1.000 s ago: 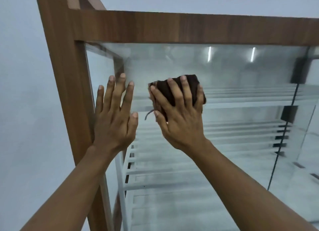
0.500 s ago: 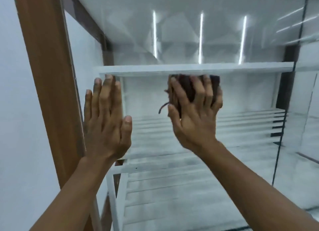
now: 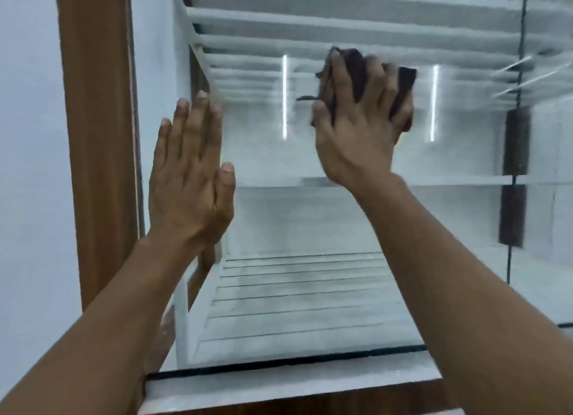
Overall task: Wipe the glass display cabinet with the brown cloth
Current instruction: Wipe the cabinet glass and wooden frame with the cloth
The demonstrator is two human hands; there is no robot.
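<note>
The glass display cabinet (image 3: 279, 216) fills the view, with a brown wooden post (image 3: 96, 135) at its left edge and white slatted shelves behind the front pane. My right hand (image 3: 359, 126) presses a bunched dark brown cloth (image 3: 356, 67) flat against the glass, fingers spread over it, in the upper middle. My left hand (image 3: 189, 179) rests flat and open on the pane just right of the wooden post, holding nothing.
A white wall (image 3: 31, 166) runs along the left of the post. The cabinet's lower wooden rail (image 3: 294, 396) and a dark seal strip cross the bottom. A vertical dark joint (image 3: 514, 179) splits the glass at the right. Ceiling lights reflect in the pane.
The view has dropped from the cabinet's top rail to its lower rail. Both hands stay on the glass, and the right hand with the cloth has slid rightwards, farther from the left hand.
</note>
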